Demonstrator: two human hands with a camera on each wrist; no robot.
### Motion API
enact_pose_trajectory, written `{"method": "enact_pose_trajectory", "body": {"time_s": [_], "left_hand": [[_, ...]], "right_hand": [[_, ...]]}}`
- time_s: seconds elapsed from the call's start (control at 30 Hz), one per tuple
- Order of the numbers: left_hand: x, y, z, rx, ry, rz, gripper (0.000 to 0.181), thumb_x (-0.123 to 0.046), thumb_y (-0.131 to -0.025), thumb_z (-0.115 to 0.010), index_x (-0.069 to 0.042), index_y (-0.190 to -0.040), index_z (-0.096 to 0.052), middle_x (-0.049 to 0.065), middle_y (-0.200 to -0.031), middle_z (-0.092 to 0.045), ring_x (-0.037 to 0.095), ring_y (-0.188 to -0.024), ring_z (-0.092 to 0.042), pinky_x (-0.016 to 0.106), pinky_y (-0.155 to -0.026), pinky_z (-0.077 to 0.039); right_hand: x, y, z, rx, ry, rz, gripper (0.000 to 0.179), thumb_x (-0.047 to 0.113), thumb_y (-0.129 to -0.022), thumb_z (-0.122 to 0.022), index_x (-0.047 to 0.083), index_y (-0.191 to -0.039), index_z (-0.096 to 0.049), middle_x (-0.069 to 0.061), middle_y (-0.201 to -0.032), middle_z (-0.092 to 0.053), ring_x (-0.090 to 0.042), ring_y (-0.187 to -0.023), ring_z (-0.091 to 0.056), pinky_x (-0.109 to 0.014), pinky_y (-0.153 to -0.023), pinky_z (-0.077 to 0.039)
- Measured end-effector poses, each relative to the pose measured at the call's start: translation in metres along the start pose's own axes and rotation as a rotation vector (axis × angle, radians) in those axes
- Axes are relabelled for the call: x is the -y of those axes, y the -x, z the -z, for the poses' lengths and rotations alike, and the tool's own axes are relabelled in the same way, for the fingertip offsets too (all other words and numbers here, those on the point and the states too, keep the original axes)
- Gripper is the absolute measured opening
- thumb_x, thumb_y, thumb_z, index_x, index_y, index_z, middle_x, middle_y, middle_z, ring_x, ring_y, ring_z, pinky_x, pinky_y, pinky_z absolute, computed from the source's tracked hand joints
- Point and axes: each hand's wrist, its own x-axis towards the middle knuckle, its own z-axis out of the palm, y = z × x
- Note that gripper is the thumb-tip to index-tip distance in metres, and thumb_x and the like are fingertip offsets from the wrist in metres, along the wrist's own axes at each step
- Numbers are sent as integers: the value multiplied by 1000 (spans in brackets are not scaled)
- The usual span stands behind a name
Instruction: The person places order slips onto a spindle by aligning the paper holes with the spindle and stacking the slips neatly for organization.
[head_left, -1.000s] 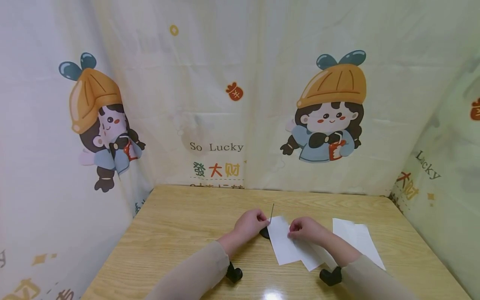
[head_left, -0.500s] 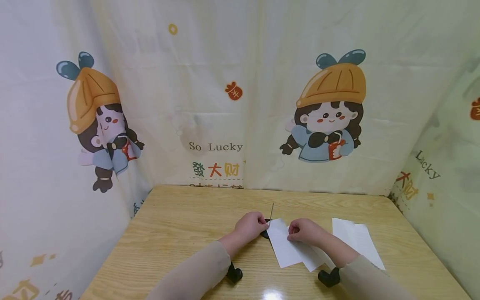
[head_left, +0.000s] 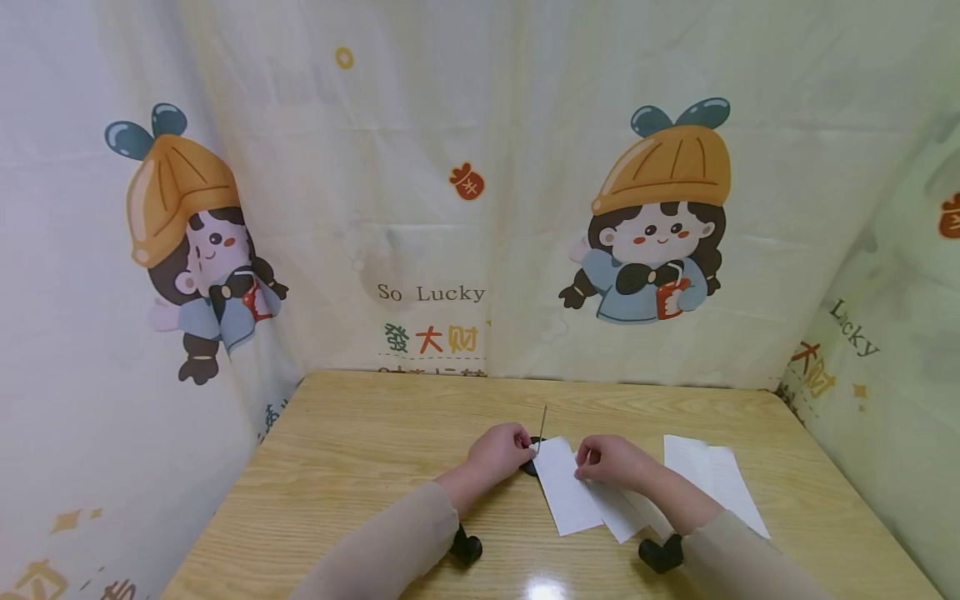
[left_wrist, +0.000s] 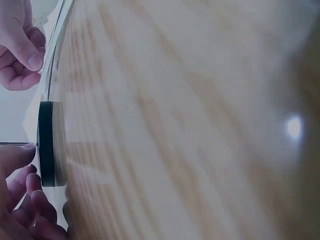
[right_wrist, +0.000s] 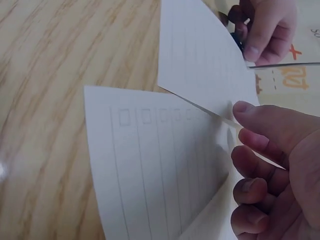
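A paper spike with a thin metal rod (head_left: 542,427) and round black base (head_left: 529,468) stands on the wooden table. Beside the rod, my left hand (head_left: 500,450) pinches the upper left corner of a white paper sheet (head_left: 566,492). The rod's lower part meets that corner, and the sheet hides part of the base. My right hand (head_left: 615,462) pinches the same sheet at its right edge. Under it lies another sheet (head_left: 619,514), printed with lines and small squares in the right wrist view. In the left wrist view the base (left_wrist: 46,144) is right at my left fingertips.
More white sheets (head_left: 712,483) lie on the table (head_left: 375,433) to the right, beyond my right forearm. Black wrist-worn devices (head_left: 467,547) show below both forearms. A printed curtain (head_left: 420,167) hangs along the table's back and sides.
Over the last second my left hand and the sheet's corner have come down slightly along the rod, and more of the base shows. The right hand has barely moved.
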Motion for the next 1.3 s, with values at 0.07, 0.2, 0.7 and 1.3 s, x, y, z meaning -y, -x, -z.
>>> {"method": "enact_pose_trajectory", "body": {"time_s": [0.07, 0.2, 0.7, 1.3], "left_hand": [[2, 1, 0, -1, 11, -1, 15, -28, -88, -76, -18, -89, -65, -6, -72, -54, 10, -63, -48, 27, -60, -38], [4, 2, 2, 4, 20, -6, 18, -26, -88, -77, -16, -98, -67, -7, -74, -55, 9, -64, -49, 27, -61, -39], [13, 2, 3, 82, 23, -40, 35, -25, -85, -79, -15, -117, -68, -6, -74, -56, 10, -64, -50, 28, -60, -41], [18, -1, 5, 141, 28, -48, 44, -25, -84, -80, -14, -123, -65, -7, -76, -58, 10, -67, -51, 28, -65, -41]], "right_hand": [[-1, 1, 2, -6, 8, 13, 17, 19, -84, -79, 16, -84, -63, 2, -72, -54, -15, -67, -50, -28, -59, -41], [-4, 4, 9, -19, 17, 41, 14, 20, -86, -77, 15, -86, -63, 3, -74, -54, -14, -67, -49, -29, -59, -41], [-35, 22, 31, -77, -23, -7, 20, 21, -86, -77, 11, -100, -67, -1, -81, -55, -17, -70, -49, -33, -60, -42], [-70, 36, 44, -98, -61, -83, 36, 19, -87, -77, 3, -116, -65, -5, -88, -56, -18, -67, -52, -30, -57, -45]]}}
